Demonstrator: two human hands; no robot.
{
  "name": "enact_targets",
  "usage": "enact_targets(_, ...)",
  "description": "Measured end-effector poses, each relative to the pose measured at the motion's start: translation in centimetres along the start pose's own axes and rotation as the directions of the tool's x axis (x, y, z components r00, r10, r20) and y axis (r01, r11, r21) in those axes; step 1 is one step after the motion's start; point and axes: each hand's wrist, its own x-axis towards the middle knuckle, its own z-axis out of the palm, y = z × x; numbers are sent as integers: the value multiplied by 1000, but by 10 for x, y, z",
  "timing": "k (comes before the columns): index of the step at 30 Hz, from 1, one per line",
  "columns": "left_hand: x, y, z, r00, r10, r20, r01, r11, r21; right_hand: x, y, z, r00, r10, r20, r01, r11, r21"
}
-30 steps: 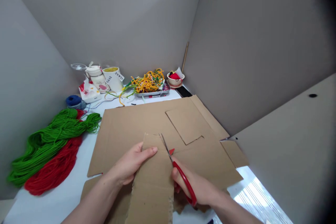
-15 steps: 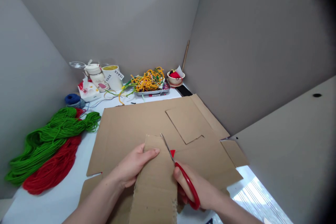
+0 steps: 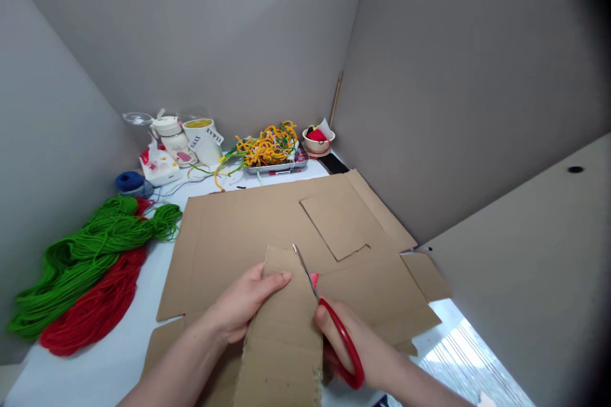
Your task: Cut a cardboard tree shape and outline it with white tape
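Note:
My left hand [image 3: 252, 299] grips a strip of brown cardboard [image 3: 281, 343] by its left edge, thumb lying on top and fingers underneath. Red-handled scissors [image 3: 344, 343] are in my right hand [image 3: 356, 337], with the thumb through the upper loop; the other fingers are partly hidden. The scissor blades lie along the strip's right edge near its far end, one blade showing above the cardboard. Beneath the strip is a large flat cardboard sheet [image 3: 229, 222], with a rectangular outline cut into it on the right. A small red bit [image 3: 314, 280] shows beside the blades.
Green yarn [image 3: 95, 241] and red yarn [image 3: 95, 318] lie at left, near a blue yarn ball [image 3: 128, 181]. Farther back stand a tissue pack [image 3: 160, 165], a white bottle [image 3: 174, 140], a white container [image 3: 204, 143], a tray of yellow yarn [image 3: 277, 168] and a bowl [image 3: 317, 146].
Both hands keep almost the same place on the strip and scissors. The scissor handle has shifted very slightly downward, and the view has moved a little.

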Motion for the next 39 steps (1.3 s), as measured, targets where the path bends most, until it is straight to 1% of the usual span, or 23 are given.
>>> enact_targets(6,1,-1,-2,1000,2,-10,-2,1000,1,2,0,2,999,30,-22,-30,999,11)
enact_targets(16,1,0,-2,1000,5,7,-5,1000,-2,1,-8,5,994,109,-11,-108,991,77)
enact_targets(19,1,0,-4,1000,-11,-8,11,1000,4,1,-10,3,992,124,-2,-124,991,57)
enact_targets(23,2,0,-6,1000,-24,2,24,1000,7,1,-14,1,989,147,7,-147,988,47)
enact_targets(27,3,-1,-7,1000,-26,-3,26,1000,6,1,-19,2,988,152,-14,-151,988,39)
enact_targets(30,3,-1,-8,1000,-23,9,23,1000,2,2,-20,5,983,180,-31,-178,983,49)
enact_targets(35,2,1,-8,1000,-17,18,17,1000,13,4,-15,9,984,173,-48,-168,981,100)
enact_targets(37,0,3,-8,1000,-15,5,15,1000,23,5,-14,6,989,146,-31,-140,980,144)
enact_targets(39,-2,7,-10,1000,-14,24,13,999,46,8,-17,-3,996,78,-29,-72,983,169)
